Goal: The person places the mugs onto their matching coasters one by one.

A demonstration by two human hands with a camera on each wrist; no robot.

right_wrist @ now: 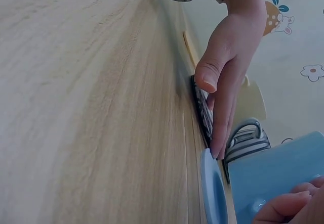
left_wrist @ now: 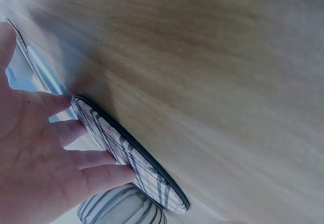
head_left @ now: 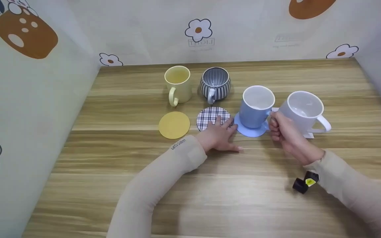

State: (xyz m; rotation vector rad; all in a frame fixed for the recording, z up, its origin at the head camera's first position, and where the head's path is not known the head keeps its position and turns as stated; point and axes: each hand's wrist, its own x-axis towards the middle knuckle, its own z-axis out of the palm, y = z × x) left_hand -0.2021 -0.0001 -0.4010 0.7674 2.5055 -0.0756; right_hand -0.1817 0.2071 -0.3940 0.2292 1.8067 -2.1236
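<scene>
My right hand (head_left: 284, 132) grips the handle of a blue mug (head_left: 256, 107). The mug stands upright over a round blue coaster (head_left: 251, 131), a little toward its back edge. With fingers spread, my left hand (head_left: 219, 134) lies over a round plaid coaster (head_left: 209, 115), its fingertips reaching toward the blue coaster's left edge. In the left wrist view the straight fingers (left_wrist: 109, 176) overlap the plaid coaster (left_wrist: 147, 176). The right wrist view shows the blue mug (right_wrist: 278, 173) beside the blue coaster (right_wrist: 212, 188), with part of the right hand (right_wrist: 291, 209) at the corner.
Behind the plaid coaster stands a striped grey mug (head_left: 216, 84). A yellow mug (head_left: 179, 84) is to its left, with a yellow coaster (head_left: 174, 125) in front. At right a white mug (head_left: 303, 107) stands on a white coaster (head_left: 309, 135), close to my right hand. Patterned walls border the wooden table (head_left: 236, 195).
</scene>
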